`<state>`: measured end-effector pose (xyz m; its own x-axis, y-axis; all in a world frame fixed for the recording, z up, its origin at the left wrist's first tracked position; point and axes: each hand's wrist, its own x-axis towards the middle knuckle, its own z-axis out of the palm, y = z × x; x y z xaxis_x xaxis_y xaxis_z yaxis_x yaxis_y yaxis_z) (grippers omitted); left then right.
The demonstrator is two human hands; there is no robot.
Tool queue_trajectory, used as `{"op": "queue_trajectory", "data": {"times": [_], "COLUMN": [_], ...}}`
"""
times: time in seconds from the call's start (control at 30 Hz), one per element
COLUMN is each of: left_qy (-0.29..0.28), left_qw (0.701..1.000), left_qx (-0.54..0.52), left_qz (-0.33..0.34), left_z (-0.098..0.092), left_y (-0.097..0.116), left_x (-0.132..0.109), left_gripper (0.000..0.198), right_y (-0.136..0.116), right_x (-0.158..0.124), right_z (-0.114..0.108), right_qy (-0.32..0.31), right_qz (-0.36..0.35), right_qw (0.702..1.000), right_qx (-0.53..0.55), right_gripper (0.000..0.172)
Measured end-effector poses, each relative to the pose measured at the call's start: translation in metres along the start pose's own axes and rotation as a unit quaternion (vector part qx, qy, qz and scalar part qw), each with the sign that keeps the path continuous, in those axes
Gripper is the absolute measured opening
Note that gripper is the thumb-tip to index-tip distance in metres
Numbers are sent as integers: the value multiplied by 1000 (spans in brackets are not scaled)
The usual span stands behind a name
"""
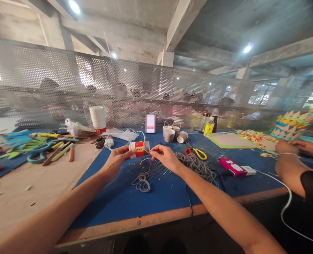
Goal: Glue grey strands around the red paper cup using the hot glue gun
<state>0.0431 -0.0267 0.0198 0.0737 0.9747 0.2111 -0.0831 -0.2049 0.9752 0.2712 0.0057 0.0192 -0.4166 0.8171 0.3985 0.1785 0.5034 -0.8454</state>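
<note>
1 red-banded white cup (139, 148), tipped sideways, in left hand (117, 159)

Red-white cup (138, 148) sideways, grey cord (143, 182) hanging.

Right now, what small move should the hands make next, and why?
Probably draw the grey cord snug against the paper cup: the left hand holds the cup sideways, the right hand pinches cord at its mouth, and slack hangs below.
</note>
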Motion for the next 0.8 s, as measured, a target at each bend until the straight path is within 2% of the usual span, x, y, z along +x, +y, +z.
{"op": "queue_trajectory", "data": {"times": [0.13,0.3,0.5,0.67,0.8], "left_qy": [11,6,13,9,15], "left_qw": [999,1000,999,998,997], "left_qx": [45,26,-28,-65,-69], "left_qz": [28,17,20,27,34], "left_z": [0,1,5,6,5], "left_y": [-1,1,2,-1,-3], "left_x": [0,-1,-2,0,1], "left_gripper": [24,29,27,22,24], "right_y": [-1,6,-2,-16,-11], "right_x": [0,0,-3,-9,-6], "right_z": [-5,0,7,6,4], "right_qy": [32,36,-32,-78,-105], "right_qz": [-13,50,137,150,149], "right_qw": [999,998,983,966,966], "right_qx": [-32,-18,116,197,183], "right_gripper": [26,32,39,34,40]}}
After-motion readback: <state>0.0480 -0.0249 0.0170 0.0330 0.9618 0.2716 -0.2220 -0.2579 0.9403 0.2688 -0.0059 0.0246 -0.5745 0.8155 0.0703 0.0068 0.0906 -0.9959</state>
